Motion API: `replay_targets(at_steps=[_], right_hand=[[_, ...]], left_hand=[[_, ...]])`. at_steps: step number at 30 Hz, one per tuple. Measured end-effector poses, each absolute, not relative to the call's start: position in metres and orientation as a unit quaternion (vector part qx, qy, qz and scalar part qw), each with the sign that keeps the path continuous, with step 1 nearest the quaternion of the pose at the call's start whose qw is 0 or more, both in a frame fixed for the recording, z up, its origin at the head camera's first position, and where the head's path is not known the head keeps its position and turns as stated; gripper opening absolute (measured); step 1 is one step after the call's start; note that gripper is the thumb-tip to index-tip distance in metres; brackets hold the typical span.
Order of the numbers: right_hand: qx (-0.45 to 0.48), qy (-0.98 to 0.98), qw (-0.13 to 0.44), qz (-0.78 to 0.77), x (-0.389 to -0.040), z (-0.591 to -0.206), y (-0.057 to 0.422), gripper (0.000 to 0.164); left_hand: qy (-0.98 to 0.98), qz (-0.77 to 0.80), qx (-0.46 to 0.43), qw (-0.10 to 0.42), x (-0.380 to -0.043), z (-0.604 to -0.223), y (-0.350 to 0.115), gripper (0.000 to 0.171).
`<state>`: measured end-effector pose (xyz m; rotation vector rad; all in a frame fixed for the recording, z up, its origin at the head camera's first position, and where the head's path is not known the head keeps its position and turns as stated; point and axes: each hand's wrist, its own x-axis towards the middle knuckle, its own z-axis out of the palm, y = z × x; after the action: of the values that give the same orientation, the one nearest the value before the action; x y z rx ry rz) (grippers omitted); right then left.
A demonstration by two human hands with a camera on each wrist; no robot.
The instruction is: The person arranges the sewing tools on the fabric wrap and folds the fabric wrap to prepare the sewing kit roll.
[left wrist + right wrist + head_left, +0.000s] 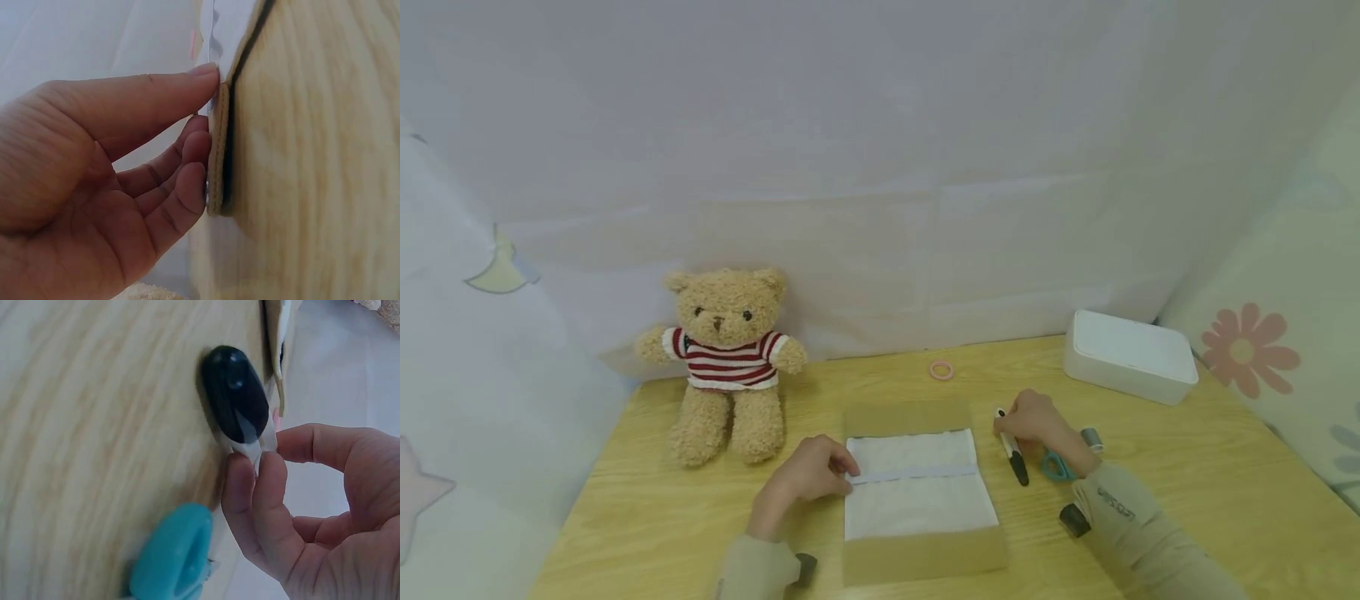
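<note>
The left hand [811, 471] rests loosely bent fingertips on the left edge of a white cloth [917, 510], which lies on a brown board [925, 560]. The right hand [1033, 417] pinches a white pen with a black end [1017, 467], right of the board. Teal scissors [1054, 467] lie nearby, right of the pen; a teddy bear [730, 367] sits far left.

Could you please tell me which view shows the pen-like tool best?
The head view: it shows the pen-like tool lengthwise, both ends visible. The right wrist view shows mainly its black end, close up; the left wrist view, none.
</note>
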<state>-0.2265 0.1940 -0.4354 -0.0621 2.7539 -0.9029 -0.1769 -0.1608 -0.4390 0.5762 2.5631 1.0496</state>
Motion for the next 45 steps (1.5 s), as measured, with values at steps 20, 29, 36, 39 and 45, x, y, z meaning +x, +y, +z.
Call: replay_targets(at_steps=[20, 29, 36, 39, 45], right_hand=[[-0.027, 0.811, 0.219, -0.541, -0.224, -0.433, 0.208, 0.022], [-0.048, 0.773, 0.242, -0.584, -0.223, -0.426, 0.209, 0.027], [-0.079, 0.755, 0.243, -0.604, -0.223, -0.415, 0.190, 0.034], [-0.093, 0.746, 0.246, -0.611, -0.224, -0.414, 0.177, 0.034], [-0.085, 0.734, 0.241, -0.629, -0.225, -0.414, 0.149, 0.034]], left_hand=[[0.898, 0.362, 0.197, 0.154, -0.176, -0.440, -0.159, 0.012], [0.903, 0.354, 0.197, 0.143, -0.176, -0.442, -0.157, 0.011], [0.905, 0.352, 0.197, 0.135, -0.175, -0.442, -0.158, 0.009], [0.907, 0.351, 0.193, 0.132, -0.174, -0.442, -0.157, 0.009], [0.910, 0.348, 0.185, 0.126, -0.172, -0.443, -0.155, 0.011]])
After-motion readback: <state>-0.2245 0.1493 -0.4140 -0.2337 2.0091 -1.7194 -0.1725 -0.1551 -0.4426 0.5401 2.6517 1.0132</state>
